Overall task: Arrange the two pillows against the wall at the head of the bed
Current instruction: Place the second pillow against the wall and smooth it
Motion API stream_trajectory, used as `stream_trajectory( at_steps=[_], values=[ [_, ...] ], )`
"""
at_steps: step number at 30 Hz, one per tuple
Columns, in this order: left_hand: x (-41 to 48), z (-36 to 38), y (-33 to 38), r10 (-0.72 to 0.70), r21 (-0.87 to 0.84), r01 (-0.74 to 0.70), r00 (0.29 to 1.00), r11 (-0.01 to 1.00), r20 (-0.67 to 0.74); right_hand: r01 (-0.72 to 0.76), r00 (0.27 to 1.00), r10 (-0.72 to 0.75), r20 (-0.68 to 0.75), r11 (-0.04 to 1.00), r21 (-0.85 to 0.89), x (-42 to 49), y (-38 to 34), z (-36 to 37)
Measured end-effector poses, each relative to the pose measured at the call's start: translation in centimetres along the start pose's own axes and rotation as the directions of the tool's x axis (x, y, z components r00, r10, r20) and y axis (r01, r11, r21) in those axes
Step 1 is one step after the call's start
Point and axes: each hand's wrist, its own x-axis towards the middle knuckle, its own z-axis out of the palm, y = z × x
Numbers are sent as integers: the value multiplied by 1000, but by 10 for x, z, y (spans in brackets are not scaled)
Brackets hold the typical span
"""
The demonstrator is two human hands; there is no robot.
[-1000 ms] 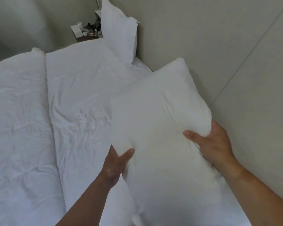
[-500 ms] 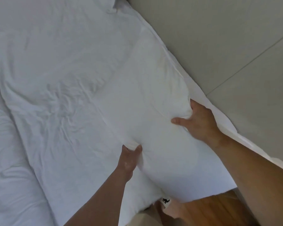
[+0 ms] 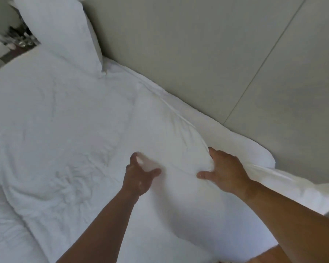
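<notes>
A white pillow (image 3: 171,141) lies flat on the bed, close to the beige wall (image 3: 207,54). My right hand (image 3: 224,171) grips its wall-side edge, bunching the fabric. My left hand (image 3: 141,175) is at the pillow's near-left edge with fingers spread, blurred, and holds nothing. The second white pillow (image 3: 63,33) stands upright against the wall at the far left corner of the bed.
A white rumpled duvet (image 3: 55,139) covers the bed. A bedside table (image 3: 10,44) with small items stands beyond the far pillow. A strip of wooden floor (image 3: 285,257) shows at the bottom right.
The near pillow has come down from being held up to lying flat on the bed. My left hand has let go of its edge; my right hand still grips it.
</notes>
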Motion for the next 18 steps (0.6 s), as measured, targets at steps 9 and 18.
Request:
stream_trajectory(
  at_steps=[9, 18],
  values=[
    [39, -15, 140, 456, 742, -632, 740, 222, 494, 1, 995, 5, 100, 998, -64, -35, -18, -13],
    [73, -2, 178, 91, 758, -580, 774, -297, 627, -172, 964, 136, 228, 974, 147, -73, 40, -25]
  ],
)
